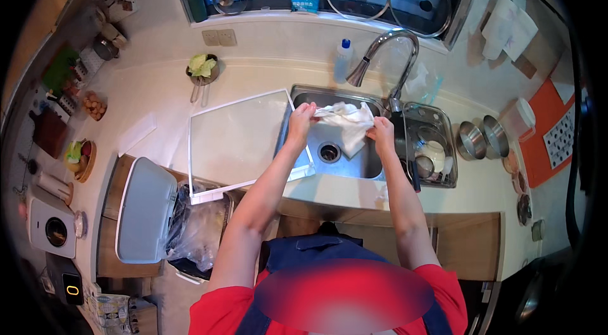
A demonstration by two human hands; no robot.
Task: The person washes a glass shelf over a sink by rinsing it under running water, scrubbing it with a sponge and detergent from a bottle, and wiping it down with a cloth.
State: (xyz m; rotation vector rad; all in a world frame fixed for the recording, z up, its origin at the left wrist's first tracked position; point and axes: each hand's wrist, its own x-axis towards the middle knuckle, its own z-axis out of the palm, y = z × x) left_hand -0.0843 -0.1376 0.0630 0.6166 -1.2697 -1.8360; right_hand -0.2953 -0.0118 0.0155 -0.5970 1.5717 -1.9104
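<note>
A crumpled white cloth (349, 119) stretches between my two hands over the stainless steel sink (346, 166). My left hand (302, 119) grips its left end, and my right hand (381, 131) pinches the right side. Part of the cloth hangs down toward the basin floor, near the drain (328, 152). Left of the basin lies a clear panel with a white frame (237, 140), possibly a refrigerator shelf. Its right corner reaches over the sink, below my left forearm. The chrome faucet (387, 45) arches above the back right of the basin.
At right, a second basin holds a rack with dishes (432, 154). Metal bowls (471, 140) stand beyond it. A plastic bottle (343, 62) is behind the sink. An open-lidded bin (199, 235) sits below the panel's front edge. A small pan with leaves (202, 68) rests at the back left.
</note>
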